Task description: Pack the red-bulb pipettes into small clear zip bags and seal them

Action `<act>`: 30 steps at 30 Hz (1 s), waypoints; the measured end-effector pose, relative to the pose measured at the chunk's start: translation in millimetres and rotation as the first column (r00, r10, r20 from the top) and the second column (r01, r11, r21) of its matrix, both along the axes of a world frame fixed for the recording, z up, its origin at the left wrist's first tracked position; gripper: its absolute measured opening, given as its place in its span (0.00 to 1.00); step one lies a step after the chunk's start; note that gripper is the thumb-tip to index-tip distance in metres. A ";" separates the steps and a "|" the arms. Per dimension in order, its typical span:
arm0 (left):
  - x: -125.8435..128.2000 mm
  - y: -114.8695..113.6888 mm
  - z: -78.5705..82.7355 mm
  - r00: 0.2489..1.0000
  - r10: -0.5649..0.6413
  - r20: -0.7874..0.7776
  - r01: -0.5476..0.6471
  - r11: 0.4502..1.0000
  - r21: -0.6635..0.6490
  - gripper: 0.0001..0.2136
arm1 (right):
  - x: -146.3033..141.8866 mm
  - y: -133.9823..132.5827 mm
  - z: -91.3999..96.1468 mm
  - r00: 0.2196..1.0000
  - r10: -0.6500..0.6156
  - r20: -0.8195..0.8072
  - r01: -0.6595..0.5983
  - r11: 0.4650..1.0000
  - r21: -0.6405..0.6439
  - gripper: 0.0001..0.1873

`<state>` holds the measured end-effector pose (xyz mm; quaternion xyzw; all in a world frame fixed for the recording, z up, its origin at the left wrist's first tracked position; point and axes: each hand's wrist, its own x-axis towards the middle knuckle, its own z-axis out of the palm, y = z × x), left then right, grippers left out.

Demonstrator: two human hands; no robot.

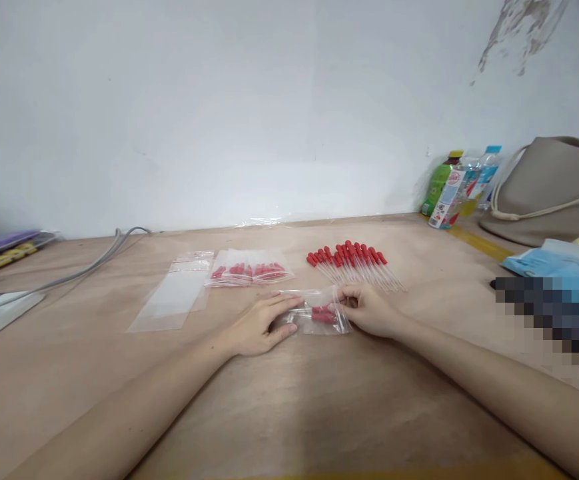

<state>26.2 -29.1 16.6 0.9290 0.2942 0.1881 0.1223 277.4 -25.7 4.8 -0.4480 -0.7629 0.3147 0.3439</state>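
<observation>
Everything here is placed relative to the small clear bag (319,313), a crinkly plastic pouch lying on the table (289,400). The table is a broad sheet of pale, matte plywood with a faint grain that spreads out on all sides of the bag. Behind the bag rises a smooth white wall (219,100), scuffed at the far upper right.

Far right of the bag and further back slumps a soft beige fabric tote (554,180) with a cord handle. Just left of the tote stand plastic bottles (456,187). Left of the bag and a little behind it lie flat, glossy empty sleeves (174,297), with a grey cable (84,267) curving beyond them.

The left hand (259,327) rests on the bag's left end, palm down and fingers stretched flat, gripping nothing. The right hand (372,310) is at the bag's right end, fingers curled in and pinching the plastic edge.

Just behind the bag on the right lies a fan of loose droppers (354,263), thin clear stems with red rubber bulbs. Behind it on the left sit filled bags (249,270) showing red bulbs through the film. A few red bulbs also show inside the bag itself.
</observation>
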 end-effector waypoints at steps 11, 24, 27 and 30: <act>0.4 2.2 -1.3 1.000 -0.002 -0.004 0.002 1.000 -0.027 0.21 | 15.5 36.8 20.6 0.893 -0.381 0.239 0.310 0.906 0.288 0.07; 1.3 3.8 -4.1 1.000 0.004 -0.030 -0.006 0.999 -0.053 0.20 | -26.6 110.4 28.7 0.510 -0.613 0.603 0.405 0.790 0.460 0.19; 1.2 3.9 -5.1 0.999 0.002 -0.036 -0.004 0.999 -0.044 0.20 | -26.6 113.4 27.9 0.506 -0.636 0.583 0.446 0.771 0.454 0.18; 1.5 3.1 -4.9 0.999 0.012 -0.042 -0.013 1.000 -0.028 0.20 | -22.7 110.4 32.8 0.550 -0.682 0.482 0.558 0.729 0.397 0.16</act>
